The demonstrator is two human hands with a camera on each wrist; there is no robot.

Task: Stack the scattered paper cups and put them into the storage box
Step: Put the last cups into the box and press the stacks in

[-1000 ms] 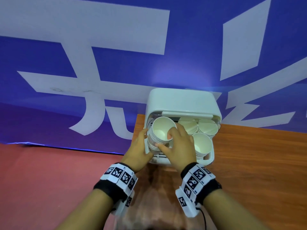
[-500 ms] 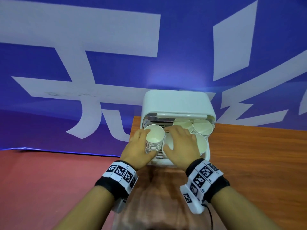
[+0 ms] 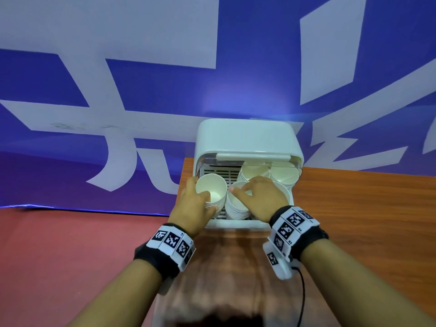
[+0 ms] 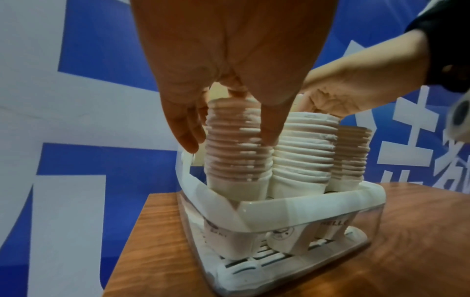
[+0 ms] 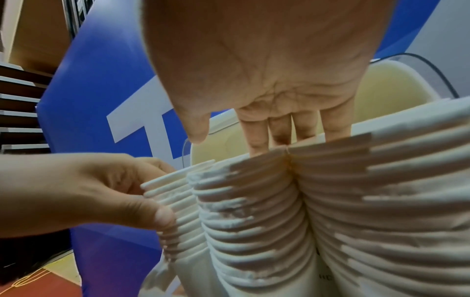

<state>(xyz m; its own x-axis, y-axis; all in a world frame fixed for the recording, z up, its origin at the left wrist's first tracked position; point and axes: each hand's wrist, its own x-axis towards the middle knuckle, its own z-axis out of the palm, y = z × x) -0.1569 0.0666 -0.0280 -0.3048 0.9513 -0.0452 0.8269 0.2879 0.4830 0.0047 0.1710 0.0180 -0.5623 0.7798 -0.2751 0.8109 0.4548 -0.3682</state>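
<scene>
A white storage box [image 3: 247, 140] with its lid raised stands at the wooden table's back left corner and holds several stacks of white paper cups. My left hand [image 3: 200, 197] grips one cup stack [image 3: 212, 187] at the box's left front; in the left wrist view its thumb and fingers [image 4: 188, 138] clasp this stack [image 4: 236, 160], whose base sits inside the box's front wall [image 4: 292, 205]. My right hand [image 3: 250, 187] lies with straight fingers on the rims of the neighbouring stack [image 3: 236, 204]. The right wrist view shows the straight fingers [image 5: 295, 128] resting over the stacks [image 5: 249, 201].
The wooden table [image 3: 354, 208] stretches to the right of the box. Its left edge runs right beside the box, with red floor [image 3: 70, 244] below. A blue and white banner [image 3: 141, 90] hangs close behind. Two more stacks [image 3: 283, 173] fill the box's back right.
The stack, held above the box by both hands, has come down into the left front of the box. My right hand left it and moved onto the neighbouring stacks.
</scene>
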